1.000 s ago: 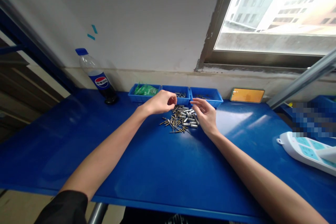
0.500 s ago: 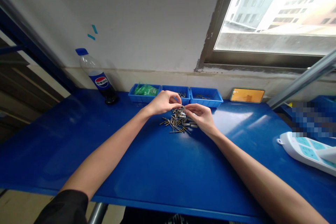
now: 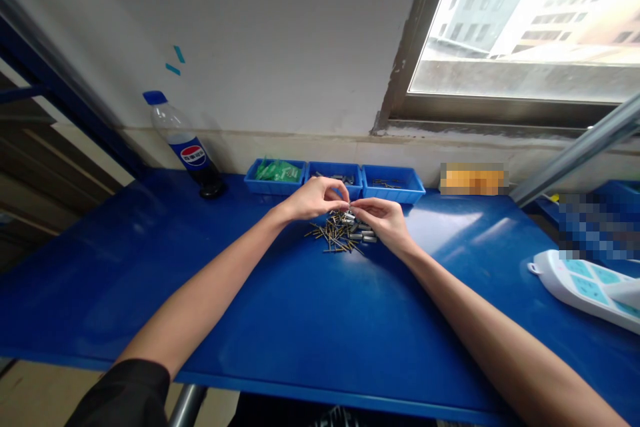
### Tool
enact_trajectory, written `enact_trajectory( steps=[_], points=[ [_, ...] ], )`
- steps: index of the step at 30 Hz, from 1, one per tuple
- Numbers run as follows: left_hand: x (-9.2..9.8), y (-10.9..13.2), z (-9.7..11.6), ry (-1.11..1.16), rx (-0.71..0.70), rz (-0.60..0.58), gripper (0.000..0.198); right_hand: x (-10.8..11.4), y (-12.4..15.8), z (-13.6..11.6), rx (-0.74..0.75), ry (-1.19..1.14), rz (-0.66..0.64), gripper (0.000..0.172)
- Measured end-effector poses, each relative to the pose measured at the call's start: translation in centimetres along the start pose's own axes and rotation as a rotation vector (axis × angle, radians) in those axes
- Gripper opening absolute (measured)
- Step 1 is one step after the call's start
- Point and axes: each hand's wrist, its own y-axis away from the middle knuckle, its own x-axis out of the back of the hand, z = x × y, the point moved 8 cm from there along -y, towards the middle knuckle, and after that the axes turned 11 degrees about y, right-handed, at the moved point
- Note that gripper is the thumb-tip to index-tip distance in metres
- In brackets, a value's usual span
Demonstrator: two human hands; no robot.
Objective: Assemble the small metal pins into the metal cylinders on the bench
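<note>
My left hand [image 3: 318, 198] and my right hand [image 3: 384, 219] meet fingertip to fingertip above a small heap. Both are closed in a pinch; whatever sits between the fingers is too small to make out. Under them lies a pile of thin brass and dark metal pins [image 3: 333, 235], pointing every way on the blue table [image 3: 320, 320]. Short silver metal cylinders [image 3: 369, 237] lie at the pile's right side, just below my right hand. My left hand partly covers the front of the middle bin.
Behind the hands stand three blue bins: the left bin [image 3: 253, 180] with a green plastic bag, the middle bin [image 3: 358, 188] with metal parts, the right bin [image 3: 395, 196] with thin pins. A cola bottle [image 3: 193, 153] stands left, a white power strip [image 3: 555, 273] lies right.
My left hand has shifted slightly right and down, its fingers more curled at the pinch. My right hand stays nearly in place. The pile looks much the same.
</note>
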Motion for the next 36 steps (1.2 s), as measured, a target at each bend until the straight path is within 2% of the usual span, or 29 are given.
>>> enact_trajectory(
  steps=[6, 11, 13, 15, 18, 21, 28, 36],
  points=[
    [0.1, 0.0, -0.2, -0.116, -0.005, -0.019, 0.016, 0.3, 0.0, -0.1, -0.019, -0.005, 0.029, 0.033],
    [-0.1, 0.1, 0.6, -0.249, -0.032, -0.019, 0.016, 0.2, 0.1, 0.1, -0.046, -0.007, 0.016, 0.035],
    [0.3, 0.1, 0.9, -0.382, -0.036, 0.021, 0.017, 0.9, 0.1, 0.0, -0.027, -0.012, 0.095, 0.033],
    [0.9, 0.2, 1.0, -0.550, -0.015, 0.078, 0.019, 2.1, 0.2, 0.0, -0.005, -0.022, 0.244, 0.035],
    [1.6, 0.4, 0.2, -0.766, 0.072, 0.100, 0.024, 3.4, 0.3, 0.2, -0.005, -0.023, 0.393, 0.048],
    [1.5, 0.6, -0.8, -0.871, 0.141, 0.046, 0.030, 3.5, 0.2, 0.4, -0.010, -0.006, 0.385, 0.060],
    [1.2, 0.4, -1.4, -0.934, 0.143, 0.057, 0.017, 3.1, 0.1, 0.3, 0.022, 0.019, 0.338, 0.043],
    [1.0, 0.7, -1.3, -0.909, 0.177, 0.000, 0.028, 3.0, 0.1, 0.1, 0.026, 0.015, 0.310, 0.035]
  ],
)
